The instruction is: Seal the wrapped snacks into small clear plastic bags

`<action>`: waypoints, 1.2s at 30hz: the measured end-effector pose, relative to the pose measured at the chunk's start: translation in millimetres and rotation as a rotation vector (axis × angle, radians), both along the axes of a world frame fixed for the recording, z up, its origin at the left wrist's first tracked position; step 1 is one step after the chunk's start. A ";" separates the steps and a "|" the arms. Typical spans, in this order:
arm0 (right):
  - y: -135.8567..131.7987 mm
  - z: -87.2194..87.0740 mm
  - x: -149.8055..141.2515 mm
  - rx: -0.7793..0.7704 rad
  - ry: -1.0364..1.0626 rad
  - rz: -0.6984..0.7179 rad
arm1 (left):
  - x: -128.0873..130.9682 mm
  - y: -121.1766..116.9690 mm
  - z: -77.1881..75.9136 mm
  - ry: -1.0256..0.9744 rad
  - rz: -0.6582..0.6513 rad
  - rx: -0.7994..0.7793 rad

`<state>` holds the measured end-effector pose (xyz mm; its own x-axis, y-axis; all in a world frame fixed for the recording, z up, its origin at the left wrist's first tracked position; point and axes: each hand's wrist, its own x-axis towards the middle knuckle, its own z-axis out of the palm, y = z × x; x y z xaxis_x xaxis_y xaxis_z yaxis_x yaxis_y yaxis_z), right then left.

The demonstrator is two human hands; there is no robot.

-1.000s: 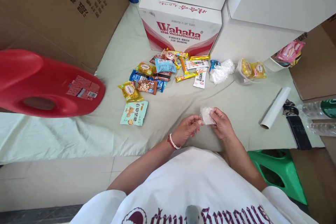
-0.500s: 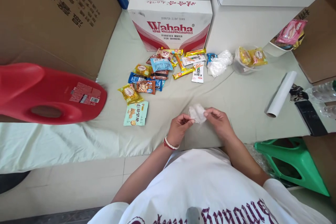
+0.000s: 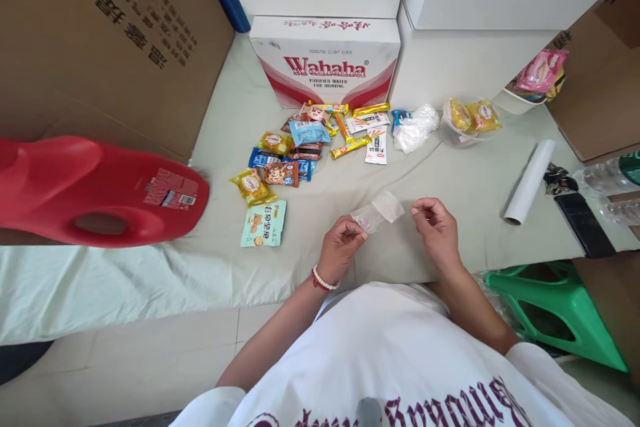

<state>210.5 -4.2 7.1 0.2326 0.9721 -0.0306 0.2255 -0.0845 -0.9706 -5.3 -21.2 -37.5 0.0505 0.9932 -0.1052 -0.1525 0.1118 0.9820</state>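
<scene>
My left hand [image 3: 343,245] pinches one end of a small, crinkled, see-through plastic bag [image 3: 379,212] between thumb and fingers. The bag's whitish folded end points to the right, above the cloth-covered table. A short gap separates it from my right hand [image 3: 436,232], whose fingers are curled in a loose pinch with nothing visible in them. Left of my hands lies a light green snack packet [image 3: 264,224]. Behind it is a heap of wrapped snacks, with a yellow wrapped cake [image 3: 253,187], a brown cookie packet [image 3: 281,174] and a light blue packet [image 3: 310,133].
A Wahaba-style carton marked "Wahaha" [image 3: 325,70] stands at the back. Crumpled white plastic [image 3: 417,128] and a tub [image 3: 453,133] holding yellow cakes are right of the snacks. A white roll [image 3: 530,181] and black phone [image 3: 584,225] lie right; a red jug [image 3: 150,213] is left.
My right hand has let go of the plastic bag and moved right. The bag, bunched between both hands before, now stretches out from my left hand. The view has shifted slightly.
</scene>
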 end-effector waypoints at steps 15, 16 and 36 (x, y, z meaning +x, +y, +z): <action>4.5 -17.4 -44.0 0.080 -0.101 0.613 | 2.8 -9.2 8.2 -0.471 0.073 -0.214; 4.3 -17.9 -43.1 0.103 -0.118 0.623 | 3.1 -6.9 9.9 -0.526 0.107 -0.271; 1.2 -30.1 -33.1 0.180 -0.134 0.439 | 16.5 9.4 16.3 -0.302 0.057 -0.382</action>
